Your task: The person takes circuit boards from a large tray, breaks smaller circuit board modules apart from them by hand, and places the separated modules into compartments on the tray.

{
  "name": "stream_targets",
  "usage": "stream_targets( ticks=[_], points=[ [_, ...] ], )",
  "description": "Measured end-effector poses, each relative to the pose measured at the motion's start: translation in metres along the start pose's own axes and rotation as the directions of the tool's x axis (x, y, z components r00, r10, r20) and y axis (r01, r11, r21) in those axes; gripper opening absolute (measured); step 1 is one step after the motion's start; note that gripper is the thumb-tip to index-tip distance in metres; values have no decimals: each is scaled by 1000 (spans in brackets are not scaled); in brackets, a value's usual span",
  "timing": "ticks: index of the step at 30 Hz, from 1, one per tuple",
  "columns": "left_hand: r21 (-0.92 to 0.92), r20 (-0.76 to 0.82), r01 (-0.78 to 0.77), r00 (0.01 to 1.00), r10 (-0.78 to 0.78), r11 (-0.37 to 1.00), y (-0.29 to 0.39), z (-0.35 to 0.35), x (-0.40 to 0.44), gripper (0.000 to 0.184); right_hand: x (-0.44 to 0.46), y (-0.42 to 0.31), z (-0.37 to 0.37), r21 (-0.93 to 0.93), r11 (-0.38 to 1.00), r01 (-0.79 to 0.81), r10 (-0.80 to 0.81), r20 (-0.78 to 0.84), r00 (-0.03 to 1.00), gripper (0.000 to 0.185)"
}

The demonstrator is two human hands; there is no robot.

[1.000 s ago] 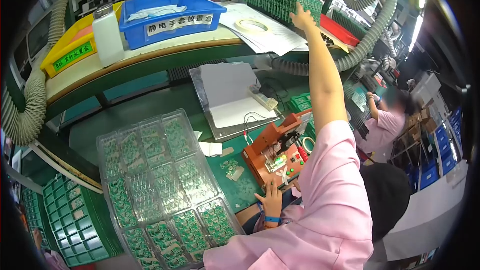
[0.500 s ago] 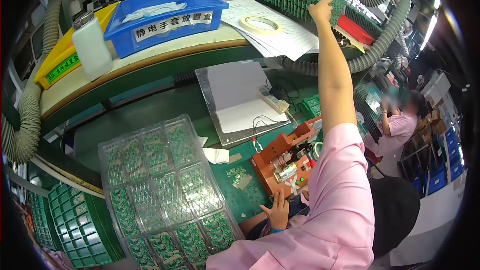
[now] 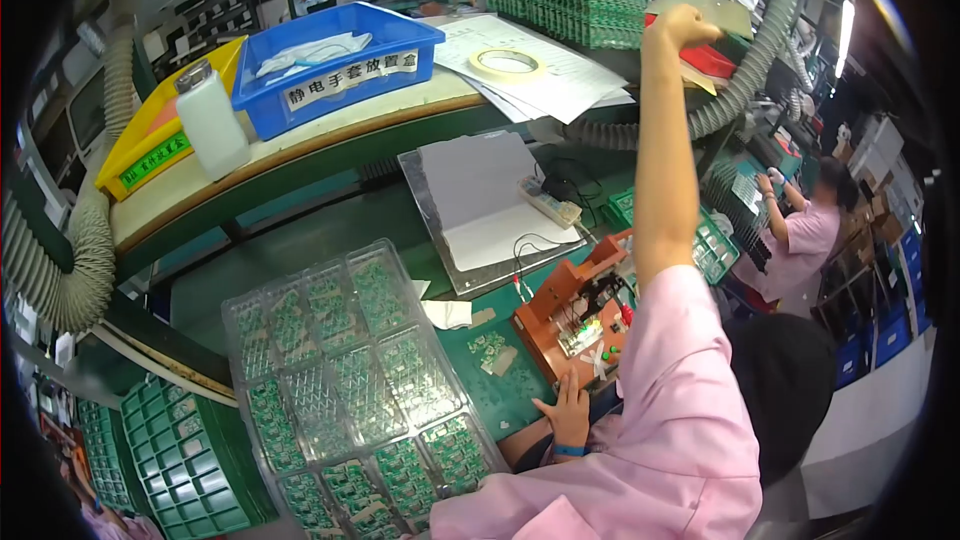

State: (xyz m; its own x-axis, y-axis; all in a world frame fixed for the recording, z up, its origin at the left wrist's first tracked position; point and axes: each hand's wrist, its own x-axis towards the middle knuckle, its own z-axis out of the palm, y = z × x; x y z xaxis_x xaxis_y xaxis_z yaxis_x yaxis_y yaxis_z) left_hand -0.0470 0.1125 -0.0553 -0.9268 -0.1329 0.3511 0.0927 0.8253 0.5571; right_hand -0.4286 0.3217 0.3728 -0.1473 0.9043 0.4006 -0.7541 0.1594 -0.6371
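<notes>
My left hand (image 3: 684, 28) is stretched up to the shelf, fingers closed on a flat greyish-green circuit board (image 3: 728, 16). To its left stands a long row of upright green circuit boards (image 3: 560, 2). Low in the view, my right hand (image 3: 568, 418) has its fingers spread and a blue band at the wrist. It lies at the near edge of an orange-brown test fixture (image 3: 540, 325), which carries a lit part, wires and green buttons. My raised sleeve hides the fixture's right side.
A clear blister tray (image 3: 345, 380) full of small boards covers the left bench. Green crates (image 3: 190, 460) stand lower left. The shelf bears a blue bin (image 3: 335, 65), a bottle (image 3: 212, 125), a tape roll (image 3: 507, 64) and papers. A grey hose (image 3: 735, 105) curves nearby. A co-worker (image 3: 805, 230) sits at right.
My left hand has shifted slightly right and down, from the row's end to holding a board apart from it. The view has shifted a little. My right hand stays beside the fixture.
</notes>
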Motion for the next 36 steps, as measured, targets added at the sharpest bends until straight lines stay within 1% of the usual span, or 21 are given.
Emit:
stream_targets(
  ticks=[2, 3, 4, 6, 8, 9, 10, 11, 12, 13, 14, 15, 16, 18, 19, 21, 23, 24, 26, 31, 36],
  points=[
    [-95, -289, 227, 926, -245, 969, -122, -130, -19, 19, -39, -29, -33, 374, 927, 23, -7, -43, 999, 34],
    [-128, -418, 287, 853, -314, 949, -176, -199, -28, 22, -67, -48, -58, 440, 898, 14, -10, -11, 1000, 36],
    [-161, -509, 307, 788, -345, 938, -216, -258, -34, 25, -96, -67, -83, 503, 864, 1, -13, 22, 1000, 39],
    [-249, -559, 233, 758, -336, 940, -240, -340, -21, 31, -160, -109, -134, 589, 808, -32, -37, 104, 994, 45],
    [-420, -471, 59, 839, -273, 906, -208, -350, 6, 34, -228, -152, -186, 530, 808, -256, 124, 273, 954, 46],
    [-480, -391, 34, 886, -248, 877, -181, -346, 25, 35, -263, -174, -210, 474, 796, -376, 226, 343, 912, 45],
    [-631, -355, -71, 912, -207, 772, -147, -339, 42, 34, -297, -197, -235, 410, 771, -487, 324, 406, 855, 45],
    [-615, -240, 52, 938, -250, 787, -131, -334, 52, 36, -329, -212, -255, 333, 750, -571, 403, 455, 794, 42],
    [-853, -41, 101, 965, -260, 511, -101, -329, 60, 48, -364, -224, -279, 254, 752, -608, 427, 514, 744, 41],
    [-959, 129, 149, 987, -97, 241, -100, -326, 58, 61, -392, -226, -302, 201, 738, -644, 455, 556, 695, 41],
    [-969, 210, 211, 977, -27, 124, -102, -317, 55, 64, -421, -228, -325, 145, 724, -675, 481, 595, 644, 40],
    [-962, 273, 273, 961, 52, 9, -104, -308, 48, 67, -444, -221, -348, 85, 685, -723, 432, 752, 498, 41],
    [-955, 291, 289, 956, -18, -72, -106, -303, 36, 57, -462, -221, -367, 24, 650, -760, 357, 872, 334, 41],
    [-949, 309, 315, 933, -185, 5, -135, -307, 4, 54, -482, -242, -402, -451, 393, -801, 611, 779, -138, 43],
    [-930, 330, 360, 906, -266, 74, -145, -305, -3, 51, -482, -237, -411, -466, 378, -800, 614, 773, -160, 43],
    [-861, 364, 469, 837, -408, 195, -160, -302, -13, 46, -476, -217, -422, -534, -23, -845, 679, 612, -406, 45],
    [-834, 421, 513, 829, -369, 202, -168, -300, -21, 44, -469, -203, -419, -370, -202, -907, 421, 803, -422, 54],
    [-813, 464, 540, 827, -319, 216, -170, -297, -24, 43, -470, -202, -414, -366, -207, -907, 439, 794, -421, 54],
    [-771, 549, 588, 809, -211, 247, -173, -293, -32, 40, -471, -208, -404, -637, -75, -767, 730, 489, -478, 52],
    [-780, 414, 478, 878, -239, 404, -172, -295, -42, 39, -497, -217, -395, -709, 31, -705, 838, 403, -369, 42],
    [-787, 326, 376, 926, -188, 489, -175, -301, -46, 35, -497, -225, -390, -721, 75, -689, 806, 450, -384, 38]
  ],
)
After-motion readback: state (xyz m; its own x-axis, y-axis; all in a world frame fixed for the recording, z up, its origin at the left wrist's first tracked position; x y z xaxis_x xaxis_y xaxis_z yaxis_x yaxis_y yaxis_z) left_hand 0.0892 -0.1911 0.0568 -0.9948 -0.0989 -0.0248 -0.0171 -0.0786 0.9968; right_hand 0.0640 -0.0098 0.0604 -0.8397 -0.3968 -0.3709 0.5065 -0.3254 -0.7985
